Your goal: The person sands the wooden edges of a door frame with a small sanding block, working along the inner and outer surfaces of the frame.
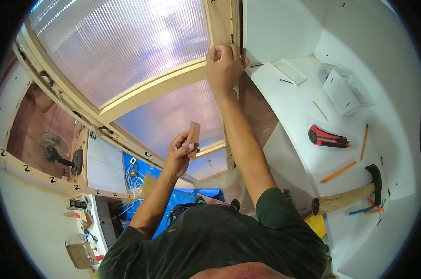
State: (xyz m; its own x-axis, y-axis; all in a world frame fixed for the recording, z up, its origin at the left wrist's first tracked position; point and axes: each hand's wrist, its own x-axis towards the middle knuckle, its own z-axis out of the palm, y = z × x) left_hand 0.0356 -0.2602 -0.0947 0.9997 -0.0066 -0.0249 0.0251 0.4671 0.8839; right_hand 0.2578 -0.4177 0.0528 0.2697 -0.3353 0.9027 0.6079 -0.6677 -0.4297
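Observation:
My left hand (177, 156) is closed around a small reddish-brown wooden block (193, 133), held upright in front of the lower clear panel. Farther up, my right hand (223, 69) has its fingers curled over the right upright of a pale wooden frame (154, 90). Ribbed translucent sheet (122, 46) fills the frame's openings. What lies under the right fingertips is hidden.
On the white shelf at right lie a red and black utility knife (328, 137), pencils (338, 171), a wooden-handled hammer (345, 199) and a white plastic box (343, 92). A small fan (54, 144) shows at left. Blue sheeting (166, 215) covers the floor, with white cables (135, 183).

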